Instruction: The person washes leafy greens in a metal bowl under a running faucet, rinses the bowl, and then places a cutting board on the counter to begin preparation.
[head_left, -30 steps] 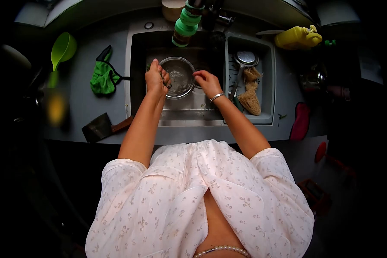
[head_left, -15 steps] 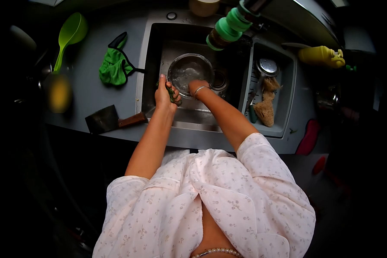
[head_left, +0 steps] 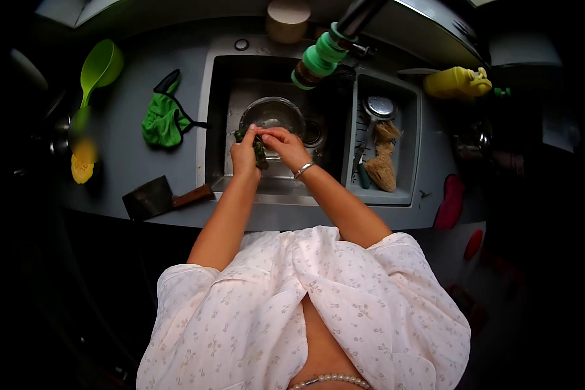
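Dark green leaves (head_left: 260,151) stick out of my left hand (head_left: 244,155), whose fingers are wrapped round them over the sink (head_left: 224,146). My right hand (head_left: 285,144), with a silver bracelet at the wrist, meets it at the fingertips. Those right fingers are pinched together, and whatever they hold is too small to make out. Just beyond both hands a round metal bowl (head_left: 273,112) of water sits in the basin, its near edge partly hidden by them. The faucet with green rings (head_left: 318,60) hangs above the bowl's far right side.
Left of the sink lie a green cloth (head_left: 165,122), a cleaver (head_left: 148,198) and a green ladle (head_left: 102,65). The right compartment holds a round metal-topped item (head_left: 379,107) and tan scrubbers (head_left: 381,170). A yellow bottle (head_left: 450,83) lies beyond it, a pink item (head_left: 450,203) near the edge.
My right hand has come up out of the bowl and moved left to touch my left hand at the fingertips. My left hand still grips the leaves. The camera view has shifted.
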